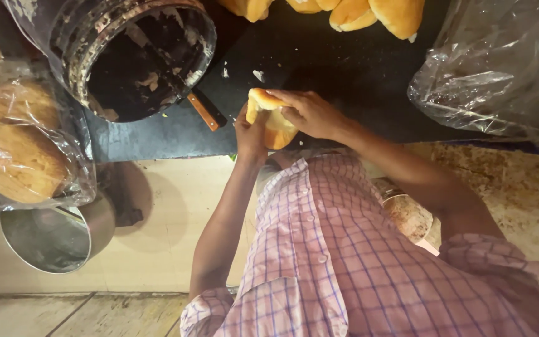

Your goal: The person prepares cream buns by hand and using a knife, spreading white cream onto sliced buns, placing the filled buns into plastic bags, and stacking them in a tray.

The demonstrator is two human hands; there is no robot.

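Both hands hold one golden bread bun (270, 117) over the near edge of a black counter (344, 68). My left hand (250, 133) cups the bun from below and on its left side. My right hand (309, 113) grips it from the top and right, fingers curled over the crust. The bun looks split or pulled apart along its pale inner side. My checked pink shirt fills the lower middle of the view.
More buns (350, 12) lie at the counter's far edge. A large jar (138, 56) lies on its side with a wooden-handled knife (204, 111) in it. Bagged buns (17, 156) sit left, above a steel pot (51, 234). A crumpled plastic bag (500, 75) lies right.
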